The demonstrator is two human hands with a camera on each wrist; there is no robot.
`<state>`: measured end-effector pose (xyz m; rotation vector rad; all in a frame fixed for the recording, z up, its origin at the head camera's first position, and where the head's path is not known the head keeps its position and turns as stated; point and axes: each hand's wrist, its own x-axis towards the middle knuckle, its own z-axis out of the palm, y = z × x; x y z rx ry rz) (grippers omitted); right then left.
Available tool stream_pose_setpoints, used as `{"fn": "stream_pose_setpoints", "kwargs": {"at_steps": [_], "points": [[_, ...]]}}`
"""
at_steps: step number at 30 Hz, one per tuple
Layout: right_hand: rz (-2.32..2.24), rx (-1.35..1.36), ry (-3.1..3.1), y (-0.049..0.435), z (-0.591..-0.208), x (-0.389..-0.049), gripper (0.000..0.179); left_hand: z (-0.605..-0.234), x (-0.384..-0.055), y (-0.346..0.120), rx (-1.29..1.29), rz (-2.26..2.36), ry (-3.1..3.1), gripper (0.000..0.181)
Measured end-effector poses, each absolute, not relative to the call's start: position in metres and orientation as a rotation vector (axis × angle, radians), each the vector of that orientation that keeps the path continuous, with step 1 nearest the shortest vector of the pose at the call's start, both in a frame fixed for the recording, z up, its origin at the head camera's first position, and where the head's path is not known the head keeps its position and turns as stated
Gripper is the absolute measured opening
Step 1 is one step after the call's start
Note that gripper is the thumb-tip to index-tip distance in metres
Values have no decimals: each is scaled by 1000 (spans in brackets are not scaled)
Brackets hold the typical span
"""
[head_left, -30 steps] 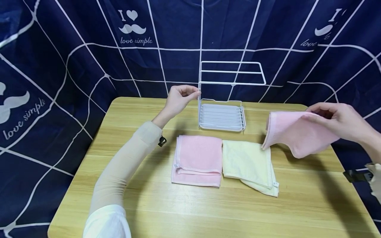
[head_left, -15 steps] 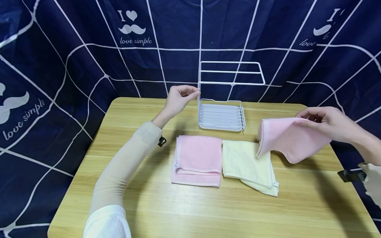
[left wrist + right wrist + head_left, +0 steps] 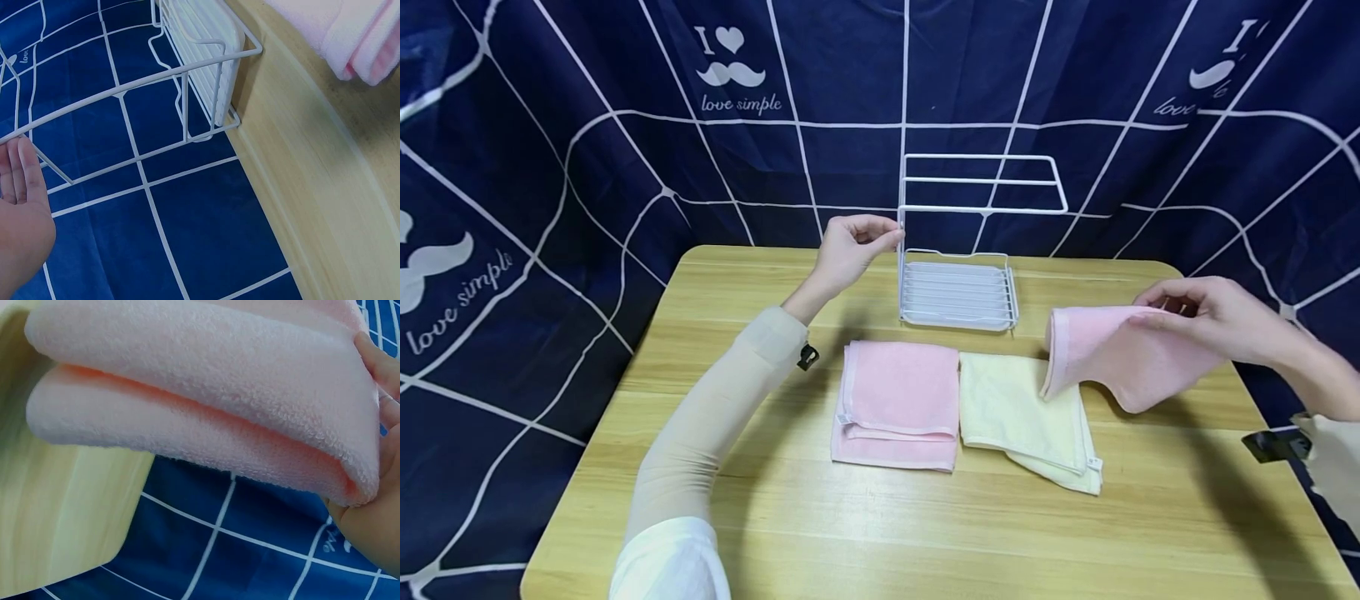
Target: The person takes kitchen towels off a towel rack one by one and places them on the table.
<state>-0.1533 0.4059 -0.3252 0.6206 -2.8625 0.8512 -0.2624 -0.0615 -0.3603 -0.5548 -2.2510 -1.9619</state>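
Note:
In the head view my left hand [image 3: 850, 254] pinches the upright wire at the left side of a white wire rack [image 3: 985, 210]. The rack has a top frame of bars and a slatted white tray [image 3: 958, 296] at its base. On the right, my right hand [image 3: 1217, 321] grips a folded pink towel [image 3: 1120, 354] by its upper edge, its lower part hanging above the table. The towel's left corner overlaps a folded pale yellow towel [image 3: 1022, 408] in the view. Another folded pink towel [image 3: 902, 392] lies left of the yellow one. The right wrist view shows the held towel's thick folded layers [image 3: 206, 394].
The wooden table [image 3: 865, 533] has rounded back corners. A dark blue cloth [image 3: 820, 67] with white grid lines hangs behind and beside it. The rack stands near the back edge, behind the two lying towels.
My right hand has moved left and down with the pink towel, bringing its corner over the yellow towel in the view. The left hand and the rack stay in place.

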Motion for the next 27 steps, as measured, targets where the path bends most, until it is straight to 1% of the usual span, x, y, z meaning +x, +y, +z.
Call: {"fn": "stream_pose_setpoints", "kwargs": {"at_steps": [8,13,17,21,27], "points": [[801,546,-2917,410,-336,-170,14,-361,-262,-63,-550,-1969,-2247,14],[771,563,-2926,411,-341,-185,8,-361,-262,-63,-548,-1972,-2246,13],[729,576,-2905,411,-347,-198,8,-362,-262,-63,-561,-1970,-2246,14],[711,524,-2933,411,-352,-211,6,-363,-262,-63,-566,-1966,-2243,13],[684,425,-2974,413,-360,-227,13,-362,-263,-63,-564,-1968,-2246,13]]}}
